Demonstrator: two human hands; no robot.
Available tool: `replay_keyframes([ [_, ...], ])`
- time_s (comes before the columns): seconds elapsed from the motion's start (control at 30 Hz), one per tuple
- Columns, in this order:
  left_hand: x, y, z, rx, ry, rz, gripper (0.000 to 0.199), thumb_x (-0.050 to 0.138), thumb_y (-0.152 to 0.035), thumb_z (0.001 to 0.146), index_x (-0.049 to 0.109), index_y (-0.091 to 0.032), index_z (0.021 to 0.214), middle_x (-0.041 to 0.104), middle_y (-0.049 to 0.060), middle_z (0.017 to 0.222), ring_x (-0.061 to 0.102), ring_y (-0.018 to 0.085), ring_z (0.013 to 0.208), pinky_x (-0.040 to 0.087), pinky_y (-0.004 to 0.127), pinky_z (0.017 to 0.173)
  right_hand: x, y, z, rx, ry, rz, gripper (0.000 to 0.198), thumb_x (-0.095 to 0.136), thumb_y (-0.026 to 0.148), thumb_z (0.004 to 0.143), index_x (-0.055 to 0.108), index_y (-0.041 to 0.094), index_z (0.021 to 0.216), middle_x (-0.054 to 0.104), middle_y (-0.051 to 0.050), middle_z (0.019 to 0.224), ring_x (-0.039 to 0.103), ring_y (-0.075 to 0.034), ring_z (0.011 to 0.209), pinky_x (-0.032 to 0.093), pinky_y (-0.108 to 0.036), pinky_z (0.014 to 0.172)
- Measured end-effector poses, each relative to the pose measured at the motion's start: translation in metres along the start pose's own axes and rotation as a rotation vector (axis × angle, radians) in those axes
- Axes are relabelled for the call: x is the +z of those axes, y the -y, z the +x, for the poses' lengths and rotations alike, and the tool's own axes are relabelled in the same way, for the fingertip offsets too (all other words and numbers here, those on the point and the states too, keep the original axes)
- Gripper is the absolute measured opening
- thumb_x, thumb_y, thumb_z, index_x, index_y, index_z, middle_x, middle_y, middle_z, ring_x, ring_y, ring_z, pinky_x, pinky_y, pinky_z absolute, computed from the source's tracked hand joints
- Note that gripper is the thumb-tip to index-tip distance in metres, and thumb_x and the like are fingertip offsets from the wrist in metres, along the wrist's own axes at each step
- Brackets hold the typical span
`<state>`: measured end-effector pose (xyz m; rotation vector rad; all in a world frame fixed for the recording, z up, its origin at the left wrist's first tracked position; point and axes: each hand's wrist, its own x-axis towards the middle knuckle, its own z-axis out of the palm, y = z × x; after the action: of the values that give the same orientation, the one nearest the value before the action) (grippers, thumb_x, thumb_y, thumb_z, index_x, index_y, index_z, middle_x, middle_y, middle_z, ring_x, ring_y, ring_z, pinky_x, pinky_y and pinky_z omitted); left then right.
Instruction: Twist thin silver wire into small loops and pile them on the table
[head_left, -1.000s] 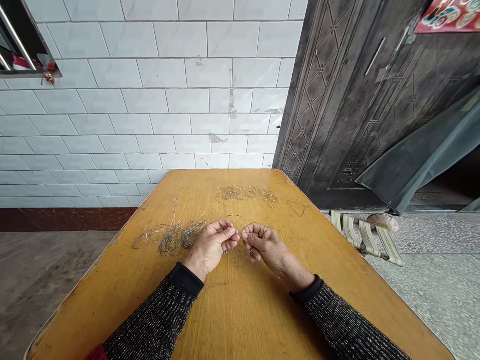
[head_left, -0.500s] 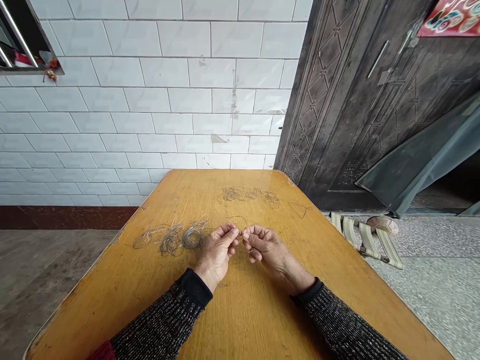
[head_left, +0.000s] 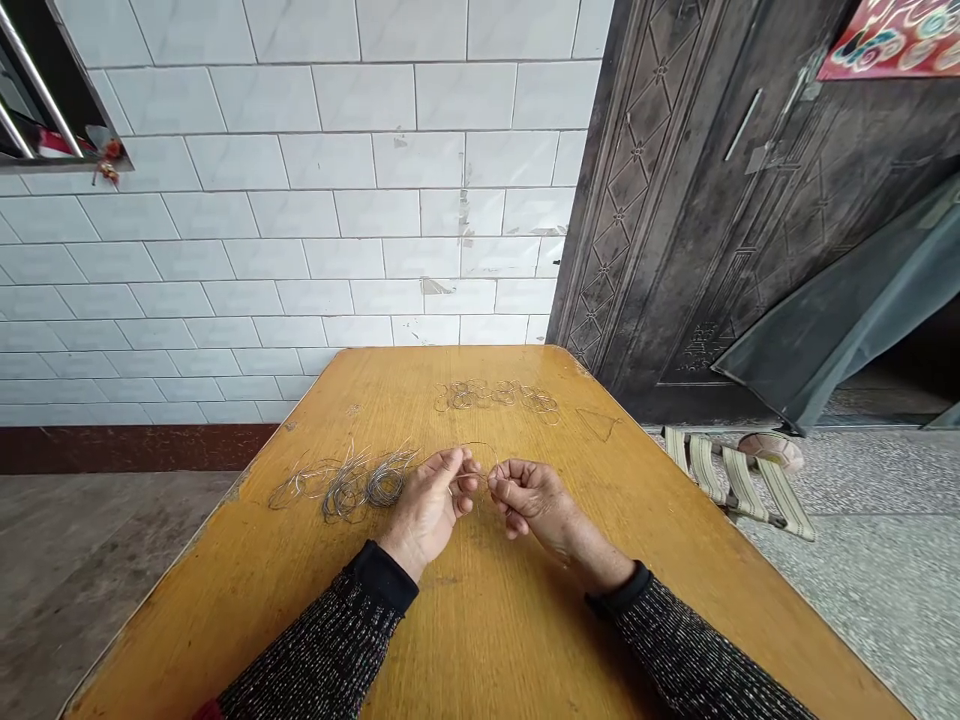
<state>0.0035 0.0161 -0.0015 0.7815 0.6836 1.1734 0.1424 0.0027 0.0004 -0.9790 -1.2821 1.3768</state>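
Note:
A thin wire (head_left: 480,443), bent into a loop, spans both hands above the middle of the table. My right hand (head_left: 531,497) pinches it between thumb and fingertips. On the other side, my left hand (head_left: 433,497) has its fingers curled around the wire's other part, the thumb lying over it. Just left of that hand lie coiled bundles of grey wire (head_left: 385,484), and more loose, tangled wire (head_left: 345,490) sits beside them. Several thin wire rings (head_left: 499,394) are spread farther back on the table.
The wooden table (head_left: 465,640) reaches to a white tiled wall (head_left: 300,210). A bent wire (head_left: 600,423) lies near its right edge. Beyond that edge are a striped strap seat (head_left: 739,485), a dark carved door (head_left: 660,250) and a grey curtain (head_left: 847,310). A barred window (head_left: 45,90) is upper left.
My left hand has shifted slightly left, away from my right fingertips, so a gap with wire across it now shows between them. The view has tilted up a little.

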Motion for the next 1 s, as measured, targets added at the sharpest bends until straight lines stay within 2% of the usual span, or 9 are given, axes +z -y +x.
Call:
replay_keyframes([
  [0.2,-0.007,-0.007,0.007,-0.062,0.009,-0.040,0.022,0.069,-0.029,0.066,0.054,-0.013,0.067,0.055,-0.001,0.064,0.047,0.003,0.049,0.032,0.012,0.041,0.000,0.000,0.000,0.036,0.018,-0.038,0.029,0.061,0.038,0.064,0.044,0.016,0.057,0.047,0.009,0.042,0.034,-0.001,0.025,0.037,-0.017,0.030],
  [0.37,-0.010,-0.005,0.009,-0.133,-0.004,-0.129,0.010,0.063,-0.020,0.073,0.057,-0.012,0.073,0.054,-0.002,0.059,0.048,0.003,0.046,0.036,0.012,0.042,0.001,0.000,0.001,0.048,0.014,-0.031,0.027,0.062,0.037,0.063,0.045,0.017,0.058,0.046,0.010,0.041,0.032,-0.001,0.023,0.038,-0.017,0.030],
  [0.57,-0.007,-0.004,0.011,-0.072,-0.058,-0.127,0.011,0.065,-0.014,0.069,0.055,-0.012,0.067,0.053,-0.003,0.055,0.045,0.003,0.042,0.035,0.013,0.040,0.003,0.001,0.001,0.038,0.025,-0.020,0.028,0.063,0.037,0.063,0.045,0.016,0.057,0.046,0.010,0.042,0.032,-0.001,0.024,0.039,-0.017,0.030],
  [0.73,-0.004,-0.003,0.009,-0.024,-0.071,-0.101,0.016,0.069,-0.019,0.066,0.054,-0.013,0.067,0.052,-0.004,0.055,0.044,0.002,0.043,0.034,0.013,0.041,0.001,0.000,0.002,0.033,0.023,-0.008,0.028,0.064,0.038,0.063,0.048,0.015,0.060,0.047,0.009,0.044,0.034,-0.001,0.025,0.039,-0.017,0.030],
  [0.87,-0.002,-0.002,0.003,0.017,0.013,-0.016,0.027,0.063,-0.039,0.071,0.057,-0.015,0.082,0.057,0.001,0.076,0.053,0.006,0.059,0.038,0.016,0.047,-0.005,0.000,0.003,0.015,0.023,0.065,0.028,0.065,0.038,0.063,0.049,0.015,0.060,0.048,0.008,0.045,0.033,0.000,0.026,0.039,-0.017,0.031],
  [0.93,-0.001,-0.001,0.001,-0.007,0.075,0.082,0.029,0.063,-0.041,0.070,0.057,-0.015,0.081,0.057,0.001,0.080,0.054,0.008,0.063,0.038,0.018,0.049,-0.008,0.000,0.003,-0.012,0.011,0.103,0.028,0.066,0.037,0.063,0.050,0.015,0.061,0.048,0.009,0.046,0.033,0.000,0.026,0.040,-0.017,0.032],
  [1.0,-0.001,0.001,0.000,-0.038,0.128,0.168,0.026,0.067,-0.037,0.067,0.056,-0.014,0.074,0.056,0.001,0.075,0.052,0.008,0.063,0.037,0.019,0.051,-0.009,0.000,0.003,-0.027,-0.003,0.112,0.027,0.067,0.037,0.063,0.052,0.014,0.063,0.047,0.009,0.046,0.033,0.000,0.027,0.040,-0.017,0.033],
])
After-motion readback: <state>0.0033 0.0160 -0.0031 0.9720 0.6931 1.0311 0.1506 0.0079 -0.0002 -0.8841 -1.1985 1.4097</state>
